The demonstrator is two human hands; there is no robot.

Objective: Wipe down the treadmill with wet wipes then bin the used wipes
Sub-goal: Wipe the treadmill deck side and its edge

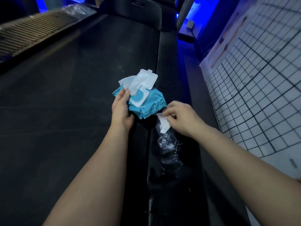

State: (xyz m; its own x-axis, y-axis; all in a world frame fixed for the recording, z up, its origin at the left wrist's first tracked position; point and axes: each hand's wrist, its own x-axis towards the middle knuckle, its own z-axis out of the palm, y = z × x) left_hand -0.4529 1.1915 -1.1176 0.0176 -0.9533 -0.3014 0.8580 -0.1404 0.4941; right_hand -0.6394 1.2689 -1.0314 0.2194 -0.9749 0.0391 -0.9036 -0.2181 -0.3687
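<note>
Dim light is lying over the treadmill belt [65,111], with saturated blue glow spilling in from the top corners. The gridded wall [260,79] is catching the brightest light and bowing under wide-angle distortion; far edges are blurring.

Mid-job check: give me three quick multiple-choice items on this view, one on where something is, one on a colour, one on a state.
1. Where is the wipe pack? A on the floor B in the left hand C on the wall
2. Its wrapper colour? A blue B red C yellow
3. Its lid is? A sealed B torn off C flipped open
Answers: B, that hand grips it; A, blue film shows; C, the lid stands up with a wipe sticking out.
</note>
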